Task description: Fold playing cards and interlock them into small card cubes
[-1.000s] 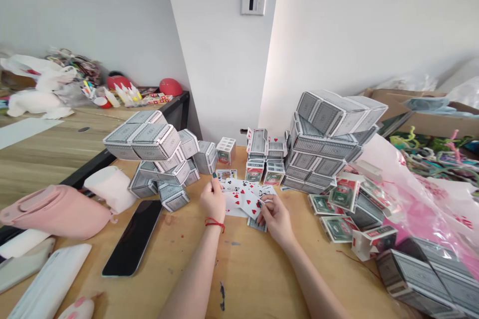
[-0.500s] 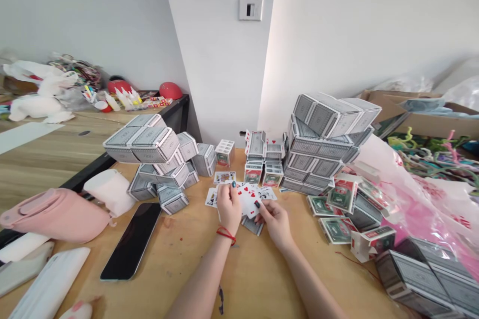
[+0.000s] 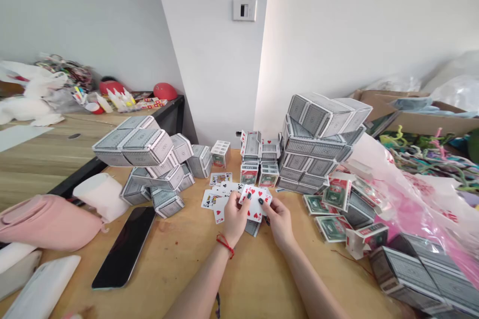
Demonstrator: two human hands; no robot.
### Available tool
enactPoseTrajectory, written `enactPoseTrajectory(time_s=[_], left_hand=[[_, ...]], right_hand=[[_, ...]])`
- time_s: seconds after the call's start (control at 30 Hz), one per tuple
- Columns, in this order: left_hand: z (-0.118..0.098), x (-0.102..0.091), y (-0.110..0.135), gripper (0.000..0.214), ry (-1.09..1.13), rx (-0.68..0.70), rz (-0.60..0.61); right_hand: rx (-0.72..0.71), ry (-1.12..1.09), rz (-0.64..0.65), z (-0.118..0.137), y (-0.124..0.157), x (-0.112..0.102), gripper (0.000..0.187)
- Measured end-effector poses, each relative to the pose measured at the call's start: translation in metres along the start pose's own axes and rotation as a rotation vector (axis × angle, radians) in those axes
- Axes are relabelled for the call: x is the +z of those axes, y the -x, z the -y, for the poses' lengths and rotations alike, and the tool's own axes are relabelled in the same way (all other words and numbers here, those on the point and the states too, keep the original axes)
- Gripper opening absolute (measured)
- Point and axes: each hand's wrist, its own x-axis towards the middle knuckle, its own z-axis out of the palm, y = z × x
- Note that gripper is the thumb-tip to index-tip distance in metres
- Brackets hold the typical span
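Observation:
My left hand (image 3: 236, 222), a red string on its wrist, pinches the left side of a four of hearts (image 3: 253, 213) with its thumb on the face. My right hand (image 3: 280, 224) closes on the right side of the same small bunch of playing cards, thumb on top. A five of hearts (image 3: 268, 198) peeks out behind at the right. Below the hands, a card with a grey patterned back (image 3: 252, 228) shows in part. Face-up cards lie spread on the table to the left, among them a three of hearts (image 3: 219, 215) and a king (image 3: 220, 178).
Grey-patterned card blocks stand in a left stack (image 3: 145, 147) and a taller right stack (image 3: 318, 147). Between them are small card boxes (image 3: 268, 175). Green-and-red boxes (image 3: 333, 228) lie at right by a pink plastic bag (image 3: 400, 209). A black phone (image 3: 125, 246) lies at left.
My left hand has come lower and closer to my right hand, onto the four of hearts. The three of hearts on the table at left is now in sight. The camera has turned slightly right.

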Motion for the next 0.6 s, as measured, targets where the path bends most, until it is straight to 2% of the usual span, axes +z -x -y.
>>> enactPoseTrajectory(time_s=[0.13,0.23,0.33,0.6], left_hand=[[0.003,-0.003,0.000,0.025,0.035,0.000,0.135],[0.004,-0.004,-0.001,0.018,0.075,-0.020,0.222],[0.003,-0.005,-0.003,0.015,0.128,-0.047,0.218],[0.003,-0.005,-0.009,0.021,0.127,-0.125,0.164]], right_hand=[[-0.032,0.003,-0.078,-0.002,-0.003,-0.006,0.032],[-0.034,0.032,-0.089,-0.005,-0.005,-0.011,0.032],[-0.044,0.067,-0.071,-0.007,-0.006,-0.012,0.032],[-0.063,0.132,-0.057,-0.010,-0.007,-0.011,0.035]])
